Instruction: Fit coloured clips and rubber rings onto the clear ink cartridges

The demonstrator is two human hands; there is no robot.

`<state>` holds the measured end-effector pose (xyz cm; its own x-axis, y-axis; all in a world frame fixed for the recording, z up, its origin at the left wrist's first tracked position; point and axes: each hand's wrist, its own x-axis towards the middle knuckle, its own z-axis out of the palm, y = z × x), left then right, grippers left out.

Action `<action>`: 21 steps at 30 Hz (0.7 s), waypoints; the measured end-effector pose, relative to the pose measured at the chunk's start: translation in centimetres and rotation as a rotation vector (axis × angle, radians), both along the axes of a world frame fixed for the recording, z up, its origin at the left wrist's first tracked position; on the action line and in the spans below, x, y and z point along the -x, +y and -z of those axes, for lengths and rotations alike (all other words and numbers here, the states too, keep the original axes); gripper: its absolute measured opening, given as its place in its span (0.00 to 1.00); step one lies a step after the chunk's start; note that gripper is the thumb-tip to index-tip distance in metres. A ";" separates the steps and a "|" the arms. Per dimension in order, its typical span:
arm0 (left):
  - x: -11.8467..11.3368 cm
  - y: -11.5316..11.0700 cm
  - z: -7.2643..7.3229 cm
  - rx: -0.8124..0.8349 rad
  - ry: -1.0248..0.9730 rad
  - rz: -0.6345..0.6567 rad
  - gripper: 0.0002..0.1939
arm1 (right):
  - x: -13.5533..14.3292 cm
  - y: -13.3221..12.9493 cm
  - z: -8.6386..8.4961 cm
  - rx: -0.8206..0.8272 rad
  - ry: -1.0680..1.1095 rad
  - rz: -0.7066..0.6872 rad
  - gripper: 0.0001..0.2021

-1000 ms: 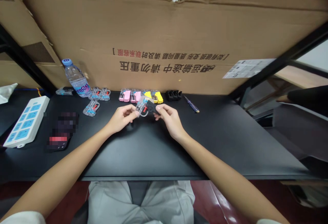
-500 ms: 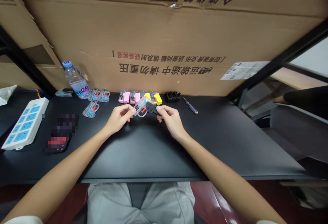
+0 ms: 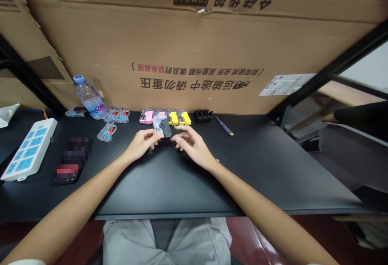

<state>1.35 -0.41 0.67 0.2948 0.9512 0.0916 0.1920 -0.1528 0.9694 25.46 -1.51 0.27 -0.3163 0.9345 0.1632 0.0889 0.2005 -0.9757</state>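
Note:
My left hand (image 3: 143, 142) pinches a small toy gun (image 3: 164, 127) between thumb and fingers, above the black tabletop (image 3: 169, 184). Its clear plastic body shows blue and a black part with a round disc faces up. Just right of the toy, my right hand (image 3: 192, 144) has its fingers bent and apart, holding nothing. Behind stand similar clear toys with pink parts (image 3: 147, 116) and yellow parts (image 3: 184, 118). A cluster of black pieces (image 3: 203, 115) lies right of them.
A screwdriver (image 3: 224, 127) lies at the back right. To the left are several clear toys (image 3: 106, 131), a water bottle (image 3: 91, 98), a dark blurred phone-like object (image 3: 72, 160) and a white power strip (image 3: 30, 150). A cardboard sheet (image 3: 194, 38) stands behind the table.
My right hand has let go of the black part and drawn slightly away. The toy has turned in my left hand, its black side now facing up and its red trigger hidden.

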 end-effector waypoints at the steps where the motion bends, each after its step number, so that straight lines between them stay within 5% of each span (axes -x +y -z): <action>1: 0.1 0.2 0.0 0.025 -0.018 -0.017 0.30 | 0.0 0.0 -0.1 0.023 0.023 -0.039 0.25; 8: 0.1 0.2 0.2 0.021 -0.012 -0.003 0.31 | 0.5 -0.3 -0.3 0.192 0.141 -0.179 0.24; 14: 0.0 0.0 0.6 -0.022 0.127 0.181 0.22 | 0.0 1.0 0.6 0.123 0.161 0.071 0.21; 21: 0.2 -0.1 1.3 -0.116 0.278 0.220 0.15 | -2.1 4.9 1.3 -0.003 0.138 0.248 0.26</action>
